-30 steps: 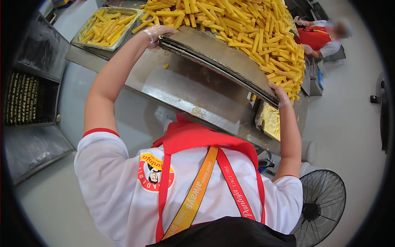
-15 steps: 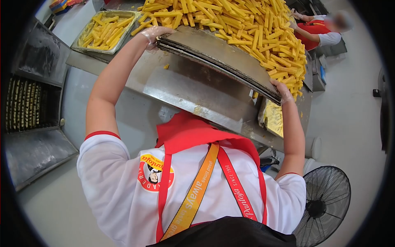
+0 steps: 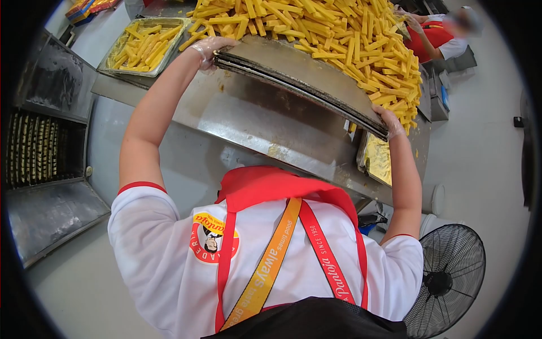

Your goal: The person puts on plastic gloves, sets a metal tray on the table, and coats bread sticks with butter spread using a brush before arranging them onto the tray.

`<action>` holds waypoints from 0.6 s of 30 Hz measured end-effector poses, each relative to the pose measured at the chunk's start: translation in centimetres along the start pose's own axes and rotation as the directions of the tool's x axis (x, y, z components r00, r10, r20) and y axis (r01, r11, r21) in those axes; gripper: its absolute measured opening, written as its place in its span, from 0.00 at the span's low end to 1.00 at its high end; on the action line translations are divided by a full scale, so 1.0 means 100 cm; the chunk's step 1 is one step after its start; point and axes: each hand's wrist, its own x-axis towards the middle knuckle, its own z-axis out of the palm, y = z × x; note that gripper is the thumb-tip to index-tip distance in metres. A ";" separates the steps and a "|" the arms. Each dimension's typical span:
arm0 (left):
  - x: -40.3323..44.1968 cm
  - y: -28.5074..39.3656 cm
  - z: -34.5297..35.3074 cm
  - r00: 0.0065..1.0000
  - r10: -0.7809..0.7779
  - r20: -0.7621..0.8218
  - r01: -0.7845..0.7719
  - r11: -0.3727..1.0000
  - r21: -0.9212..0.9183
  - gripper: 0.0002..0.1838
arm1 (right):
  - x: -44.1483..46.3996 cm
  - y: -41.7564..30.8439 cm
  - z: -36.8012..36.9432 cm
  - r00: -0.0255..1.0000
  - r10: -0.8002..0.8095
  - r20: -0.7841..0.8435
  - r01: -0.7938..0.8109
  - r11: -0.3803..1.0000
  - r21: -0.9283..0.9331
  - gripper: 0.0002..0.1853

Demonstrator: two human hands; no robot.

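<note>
A stack of thin metal baking trays (image 3: 299, 65) is held between my two hands over the steel table (image 3: 243, 127). My left hand (image 3: 213, 50), in a clear plastic glove, is closed on the stack's left end. At the right end, my gloved right hand (image 3: 390, 121) grips the trays' edge. Just beyond the trays lies a big heap of yellow sticks (image 3: 344, 39), cut like thick fries. Part of the heap is hidden behind the stack. Near my left hand, a lined tray (image 3: 105, 62) holds more of the sticks.
A foil-lined tray (image 3: 377, 161) sits at the table's right edge, by my right forearm. To the left stands an open metal cabinet (image 3: 48, 195) with stacked trays inside. A black fan (image 3: 446, 282) is at lower right. A co-worker in red (image 3: 426, 45) works beyond the heap.
My hands keep their grip on the tray stack, which stays almost in place. The view shifts slightly. The co-worker's hands have moved a little near the heap's far edge.
</note>
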 end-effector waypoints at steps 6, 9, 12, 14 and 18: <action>0.019 0.002 -0.004 1.000 0.022 -0.011 -0.022 0.999 0.035 0.19 | -0.045 -0.036 0.020 0.993 0.104 -0.051 -0.109 0.990 -0.087 0.18; 0.030 0.002 -0.007 1.000 0.020 0.001 -0.020 0.999 0.031 0.19 | -0.039 -0.041 0.014 0.990 0.130 -0.046 -0.136 0.980 -0.145 0.18; 0.007 0.016 0.001 0.999 0.027 -0.037 -0.023 0.995 0.094 0.18 | -0.043 -0.044 0.018 0.989 0.129 -0.078 -0.140 0.978 -0.151 0.20; -0.024 0.028 0.007 0.999 0.040 -0.011 -0.039 0.993 0.115 0.18 | -0.041 -0.045 0.018 0.988 0.125 -0.092 -0.140 0.976 -0.169 0.20; 0.004 0.020 0.006 0.998 0.062 -0.014 -0.061 0.998 0.016 0.18 | -0.042 -0.051 0.021 0.989 0.107 -0.103 -0.129 0.963 -0.235 0.19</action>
